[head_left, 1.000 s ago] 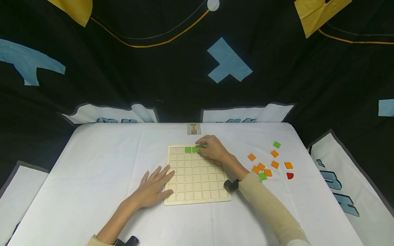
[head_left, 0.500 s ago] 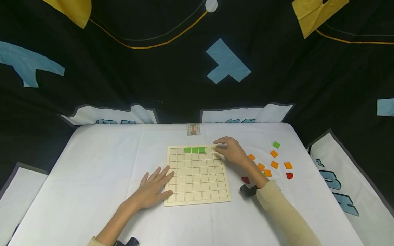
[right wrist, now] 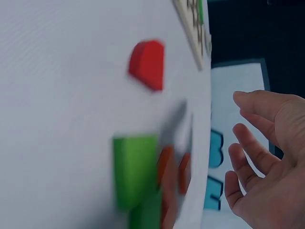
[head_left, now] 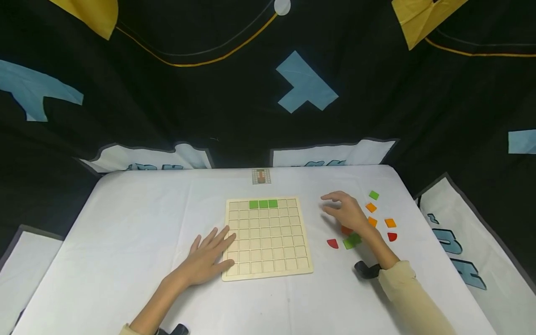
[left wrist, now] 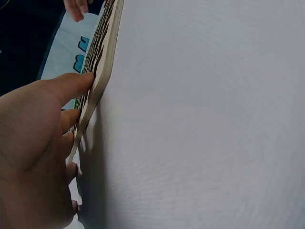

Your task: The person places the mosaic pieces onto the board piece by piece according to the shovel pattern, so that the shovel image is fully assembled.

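Pale wooden grid board (head_left: 268, 242) lies flat in the middle of the white cloth-covered table (head_left: 125, 223) in the head view. Three green square tiles (head_left: 263, 204) sit side by side in its far row; the other squares in sight hold none. The left hand (head_left: 205, 260) rests at the board's left edge, fingers spread, gripping nothing. The right hand (head_left: 343, 211) hovers right of the board, near the loose pieces: orange square tiles (head_left: 390, 223), more green ones, and two red round-cornered pieces (head_left: 332, 243). A small patterned card (head_left: 261, 176) lies beyond the board, too small to read.

In the left wrist view, the thumb touches the board's near-left edge.

In the right wrist view, the fingers are loosely bent, thumb apart, holding nothing; the pieces are blurred.

Tile-setting seems in hand, between placements; another pick would call for a narrow pinch on one tile, neighbours undisturbed.
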Tool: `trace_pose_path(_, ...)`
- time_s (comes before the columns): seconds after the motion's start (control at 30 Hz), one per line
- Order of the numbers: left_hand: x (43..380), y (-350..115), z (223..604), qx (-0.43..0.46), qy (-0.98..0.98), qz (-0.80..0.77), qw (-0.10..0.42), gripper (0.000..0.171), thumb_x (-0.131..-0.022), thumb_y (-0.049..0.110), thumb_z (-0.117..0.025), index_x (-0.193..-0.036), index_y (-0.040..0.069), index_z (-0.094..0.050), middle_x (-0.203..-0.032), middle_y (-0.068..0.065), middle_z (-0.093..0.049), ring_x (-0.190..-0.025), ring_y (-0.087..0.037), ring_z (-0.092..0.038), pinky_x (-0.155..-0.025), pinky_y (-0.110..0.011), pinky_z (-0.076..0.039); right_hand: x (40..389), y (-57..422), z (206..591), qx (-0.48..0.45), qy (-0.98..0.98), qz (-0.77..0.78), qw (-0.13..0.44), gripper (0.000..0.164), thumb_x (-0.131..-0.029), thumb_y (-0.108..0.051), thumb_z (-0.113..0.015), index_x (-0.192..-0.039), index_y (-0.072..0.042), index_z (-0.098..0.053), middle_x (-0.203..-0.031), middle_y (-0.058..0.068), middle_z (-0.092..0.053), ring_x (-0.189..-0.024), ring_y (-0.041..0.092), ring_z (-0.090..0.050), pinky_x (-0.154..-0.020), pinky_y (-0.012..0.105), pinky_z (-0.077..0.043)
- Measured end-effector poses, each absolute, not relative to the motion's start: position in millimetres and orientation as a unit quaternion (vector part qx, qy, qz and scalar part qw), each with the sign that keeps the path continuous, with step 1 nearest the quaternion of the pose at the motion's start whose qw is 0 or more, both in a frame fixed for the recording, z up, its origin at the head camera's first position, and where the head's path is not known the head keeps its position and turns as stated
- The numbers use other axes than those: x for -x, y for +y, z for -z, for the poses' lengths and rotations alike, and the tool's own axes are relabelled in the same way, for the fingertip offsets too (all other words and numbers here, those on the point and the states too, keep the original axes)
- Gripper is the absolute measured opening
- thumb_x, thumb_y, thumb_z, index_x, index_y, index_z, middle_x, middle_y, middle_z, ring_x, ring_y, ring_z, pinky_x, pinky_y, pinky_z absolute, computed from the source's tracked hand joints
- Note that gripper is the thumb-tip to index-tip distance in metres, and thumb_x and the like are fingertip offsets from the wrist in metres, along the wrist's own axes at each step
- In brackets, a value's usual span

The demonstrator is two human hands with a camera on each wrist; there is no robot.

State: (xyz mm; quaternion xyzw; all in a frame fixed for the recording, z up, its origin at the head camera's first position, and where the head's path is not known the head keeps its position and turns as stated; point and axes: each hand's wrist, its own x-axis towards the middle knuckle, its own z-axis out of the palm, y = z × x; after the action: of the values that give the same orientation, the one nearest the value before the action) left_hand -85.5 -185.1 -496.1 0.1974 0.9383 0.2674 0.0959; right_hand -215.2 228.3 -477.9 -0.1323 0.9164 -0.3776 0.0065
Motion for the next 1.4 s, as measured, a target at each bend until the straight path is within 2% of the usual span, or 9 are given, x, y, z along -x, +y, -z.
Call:
trace_pose_path(0.13, 86, -185, 496, -0.199, 0.938, -0.267, 0.094, 0.066, -0.1, 0.041, -0.057, -0.154, 0.009, -0.038, -0.163, -0.014, -0.022, -0.148, -0.043, -0.012, -0.11, -0.071, 0.001, 209, 245, 484, 0.117, 0.924, 0.363, 0.008, 0.032, -0.09, -0.011, -0.075, -0.121, -0.003, -0.071, -0.127, 0.018, -0.062, -0.114, 0.037, -0.058, -0.098, 0.054, -0.048)
trace_pose_path(0.33, 85, -185, 495, -0.199, 0.938, -0.267, 0.094, 0.065, -0.1, 0.041, -0.057, -0.154, 0.01, -0.038, -0.163, -0.014, -0.022, -0.148, -0.043, -0.012, -0.11, -0.071, 0.001, 203, 267, 489, 0.095, 0.929, 0.356, 0.041, 0.038, -0.091, -0.011, -0.073, -0.128, -0.003, -0.066, -0.133, 0.021, -0.058, -0.123, 0.039, -0.052, -0.102, 0.058, -0.042)
trace_pose_path(0.6, 86, -185, 496, -0.203, 0.939, -0.263, 0.088, 0.065, -0.1, 0.04, -0.058, -0.154, 0.009, -0.039, -0.163, -0.015, -0.022, -0.148, -0.044, -0.013, -0.11, -0.072, 0.001, 200, 279, 494, 0.083, 0.931, 0.354, 0.044, 0.041, -0.092, -0.013, -0.073, -0.129, 0.001, -0.063, -0.133, 0.023, -0.058, -0.129, 0.042, -0.046, -0.108, 0.059, -0.035)
trace_pose_path(1.13, 86, -185, 499, -0.202, 0.939, -0.262, 0.092, 0.065, -0.1, 0.041, -0.057, -0.154, 0.01, -0.038, -0.163, -0.015, -0.022, -0.148, -0.044, -0.012, -0.11, -0.071, 0.001, 201, 270, 499, 0.05, 0.94, 0.336, 0.034, 0.034, -0.091, -0.011, -0.068, -0.123, 0.001, -0.068, -0.127, 0.023, -0.061, -0.118, 0.039, -0.052, -0.103, 0.057, -0.042)
trace_pose_path(1.4, 86, -185, 498, -0.201, 0.941, -0.255, 0.092, 0.065, -0.1, 0.042, -0.057, -0.154, 0.011, -0.039, -0.163, -0.014, -0.022, -0.148, -0.043, -0.013, -0.11, -0.072, -0.001, 202, 249, 495, 0.08, 0.938, 0.337, 0.019, 0.033, -0.088, -0.009, -0.069, -0.119, 0.0, -0.071, -0.123, 0.02, -0.065, -0.112, 0.037, -0.056, -0.098, 0.055, -0.046)
